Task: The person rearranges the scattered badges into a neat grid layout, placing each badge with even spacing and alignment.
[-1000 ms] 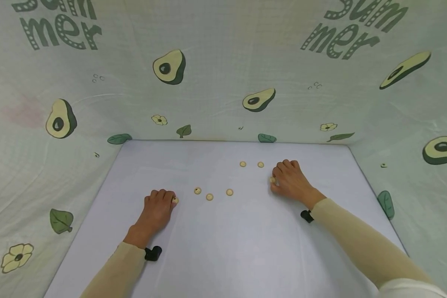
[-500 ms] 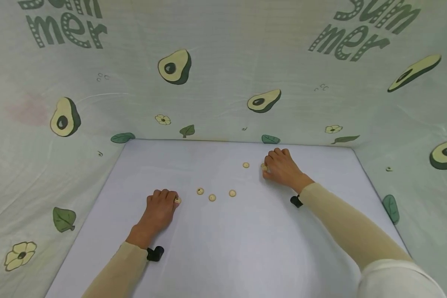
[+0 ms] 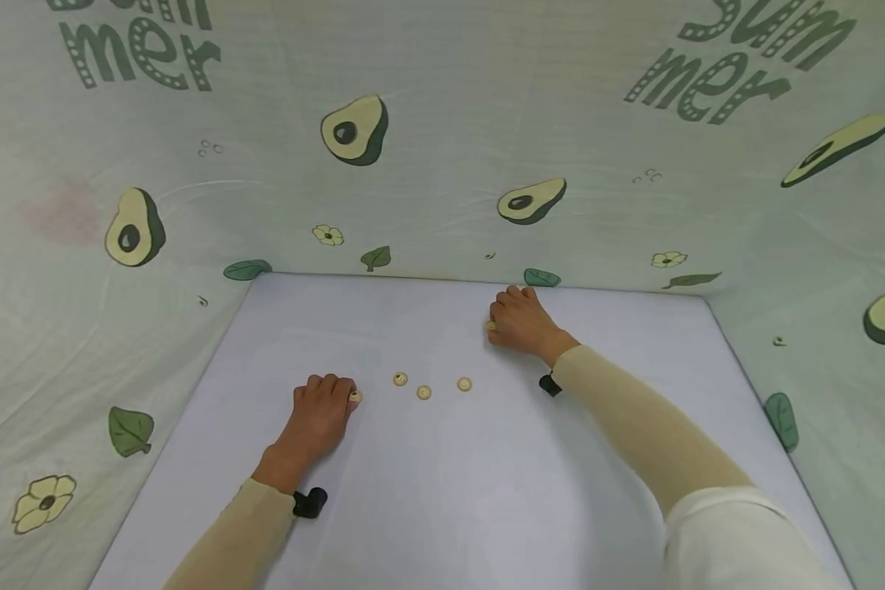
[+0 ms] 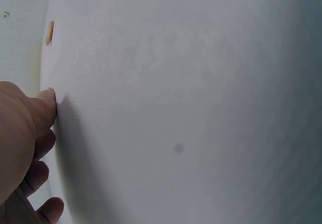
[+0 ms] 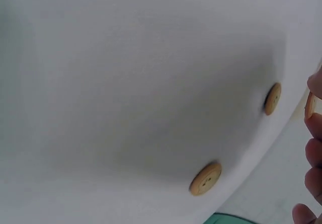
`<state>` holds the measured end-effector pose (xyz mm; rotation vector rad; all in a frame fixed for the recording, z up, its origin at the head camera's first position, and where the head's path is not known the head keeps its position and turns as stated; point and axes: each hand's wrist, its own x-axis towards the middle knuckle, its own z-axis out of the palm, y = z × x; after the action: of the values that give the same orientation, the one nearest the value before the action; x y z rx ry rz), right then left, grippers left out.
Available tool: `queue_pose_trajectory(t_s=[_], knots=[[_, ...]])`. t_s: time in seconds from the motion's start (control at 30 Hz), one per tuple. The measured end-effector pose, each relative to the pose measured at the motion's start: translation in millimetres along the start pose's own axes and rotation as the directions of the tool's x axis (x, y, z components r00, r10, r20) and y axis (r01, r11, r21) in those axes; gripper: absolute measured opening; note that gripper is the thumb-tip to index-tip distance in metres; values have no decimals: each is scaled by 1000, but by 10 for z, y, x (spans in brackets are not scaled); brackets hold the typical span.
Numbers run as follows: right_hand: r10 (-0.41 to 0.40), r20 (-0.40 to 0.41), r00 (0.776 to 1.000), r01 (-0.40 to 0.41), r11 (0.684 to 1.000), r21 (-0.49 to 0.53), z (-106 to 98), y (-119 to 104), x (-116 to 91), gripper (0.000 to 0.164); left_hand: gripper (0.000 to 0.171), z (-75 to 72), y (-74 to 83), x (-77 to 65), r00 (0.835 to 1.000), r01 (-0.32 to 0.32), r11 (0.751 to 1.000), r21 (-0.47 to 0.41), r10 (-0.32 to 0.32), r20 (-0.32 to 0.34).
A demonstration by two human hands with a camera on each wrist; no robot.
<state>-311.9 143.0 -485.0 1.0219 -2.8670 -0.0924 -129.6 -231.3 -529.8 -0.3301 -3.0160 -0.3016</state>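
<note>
Right hand: thumb and fingertip pinch a wooden button, near the tabletop's far edge, around its midpoint. Thin disc, so a rim pinch likely leaves its face uncovered. Left hand: grips a second button at thumb and fingertips, left part of tabletop, well in from the left edge. Left wrist view doesn't show that disc; grip read from head view.

Three loose buttons lie flat between the hands, nearer the far edge than the near one, none touching. Flat side down probably stops rolling; gaps likely give fingers room around each.

Two more buttons lie flat by the far edge, right wrist view only; head view misses them, presumably because the right hand and wrist cover them.

Patterned cloth stands up right behind the far edge, so little room past the right hand, I'd judge. Black wrist cameras sit at both sleeves. Nothing seen blocking the stretch between the hands except the loose buttons.
</note>
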Motion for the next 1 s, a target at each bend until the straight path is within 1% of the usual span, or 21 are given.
queue_pose_trajectory(t_s=[0.33, 0.5, 0.73, 1.0], knots=[[-28, 12, 1000, 27, 999, 32, 44, -363, 363, 21, 20, 1, 2, -5, 1000, -5, 1000, -1, 5, -8], [-20, 30, 999, 19, 999, 33, 88, -477, 491, 20, 22, 19, -2, -6, 1000, -1, 1000, -4, 1, -5], [18, 64, 998, -21, 998, 52, 158, -510, 572, 22, 23, 27, -15, -5, 1000, -1, 1000, 5, 1, -14], [37, 88, 995, -46, 994, 102, 159, -509, 566, 29, 22, 43, -27, 1, 999, -10, 1000, 0, 10, -30]])
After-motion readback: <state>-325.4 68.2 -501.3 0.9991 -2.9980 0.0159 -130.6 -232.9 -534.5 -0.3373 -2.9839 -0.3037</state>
